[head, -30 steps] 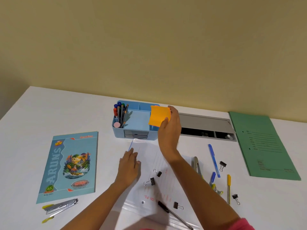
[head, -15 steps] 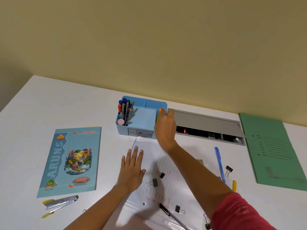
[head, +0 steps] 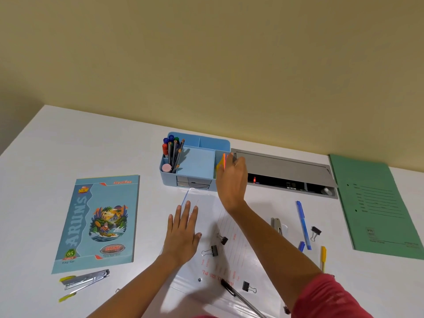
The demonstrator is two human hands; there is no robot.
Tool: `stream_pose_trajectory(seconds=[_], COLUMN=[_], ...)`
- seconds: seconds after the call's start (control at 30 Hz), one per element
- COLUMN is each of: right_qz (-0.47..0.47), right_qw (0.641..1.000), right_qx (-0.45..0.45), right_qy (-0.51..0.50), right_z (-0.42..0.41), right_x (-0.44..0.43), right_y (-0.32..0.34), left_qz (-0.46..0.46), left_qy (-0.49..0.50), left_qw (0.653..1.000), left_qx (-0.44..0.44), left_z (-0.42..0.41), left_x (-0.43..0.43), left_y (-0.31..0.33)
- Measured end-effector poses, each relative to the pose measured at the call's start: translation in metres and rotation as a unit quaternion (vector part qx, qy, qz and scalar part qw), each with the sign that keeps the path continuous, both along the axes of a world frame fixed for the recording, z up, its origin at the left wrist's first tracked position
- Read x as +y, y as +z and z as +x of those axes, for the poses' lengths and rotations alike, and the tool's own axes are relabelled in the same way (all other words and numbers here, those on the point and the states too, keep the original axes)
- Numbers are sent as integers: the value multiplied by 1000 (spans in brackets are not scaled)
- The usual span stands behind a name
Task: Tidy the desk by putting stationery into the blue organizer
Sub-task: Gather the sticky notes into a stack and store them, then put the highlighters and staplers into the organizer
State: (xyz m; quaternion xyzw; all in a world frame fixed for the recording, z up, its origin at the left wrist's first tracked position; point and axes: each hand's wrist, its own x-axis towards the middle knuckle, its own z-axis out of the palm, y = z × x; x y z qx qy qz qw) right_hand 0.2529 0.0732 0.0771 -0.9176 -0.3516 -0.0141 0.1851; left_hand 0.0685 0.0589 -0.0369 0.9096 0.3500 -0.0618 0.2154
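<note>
White desk (head: 68, 143), pale yellow wall: a person's right hand (head: 231, 180) pinches an orange sticky-note pad (head: 221, 162) edge-up, at the right-end slot of a blue plastic desk organizer (head: 197, 164).
The left hand (head: 183, 232) lies flat, fingers straight, on a clear plastic sleeve (head: 202, 203). The sound move is probably to keep the pad upright, lower it fully into the slot, then let go. Left of both hands, a teal notebook (head: 98, 221) reads "ARUN'S", "ALL NEW", "65".

sticky notes (head: 223, 160) mostly behind right hand (head: 231, 181)
</note>
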Motion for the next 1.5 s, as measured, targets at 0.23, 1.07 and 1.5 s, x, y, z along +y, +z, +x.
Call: stream_pose_trajectory(seconds=[0.23, 1.07, 1.5], right_qz=[86, 49, -122], right_qw=[995, 987, 980], right_qx=[44, 154, 100], right_qy=[-2, -24, 124], right_z=[-14, -109, -112], right_x=[-35, -248, -261], right_y=[11, -39, -34], left_qz=[-66, -143, -212], left_qy=[22, 109, 168], left_qw=[996, 964, 931], left_qx=[-63, -195, -246], left_z=[-5, -57, -39], left_x=[1, -96, -143], left_y=[17, 57, 69])
